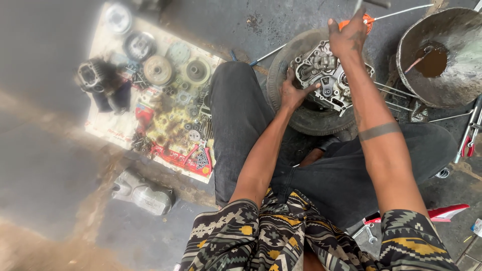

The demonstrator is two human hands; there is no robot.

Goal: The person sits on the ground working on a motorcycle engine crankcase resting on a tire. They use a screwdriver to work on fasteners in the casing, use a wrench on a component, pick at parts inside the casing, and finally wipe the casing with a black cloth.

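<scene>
On the grimy workshop floor, a tyre (301, 118) is cradling the engine case (326, 80) while the left hand (293, 93), fingers spread, is bracing it and the right hand (347, 37) is gripping a tool (371, 4) above.

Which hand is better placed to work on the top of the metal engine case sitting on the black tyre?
Probably the right hand: it is raised over the silver metal engine case, while the left hand braces the case's near edge on the black rubber tyre.
</scene>
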